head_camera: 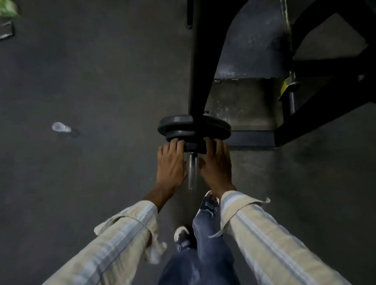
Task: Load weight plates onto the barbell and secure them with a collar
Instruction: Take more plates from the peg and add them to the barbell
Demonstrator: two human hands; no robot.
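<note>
Sleeves [113, 241] nearest; L hand [170, 164] & R hand [214, 162], fingers curled on small plate [194, 146]: push evenly, square to bar [192, 170], flush w/ stack.

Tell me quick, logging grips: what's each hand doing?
Left hand: grips the small plate's left edge.
Right hand: grips its right edge.

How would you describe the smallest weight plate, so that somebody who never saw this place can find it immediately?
Find the shiny steel barbell sleeve pointing toward the person, between the left hand and the right hand. Dark plates are stacked on it. The smallest plate is nearest the person, with both hands' fingers on its edges; the plates behind it are wider.
</note>
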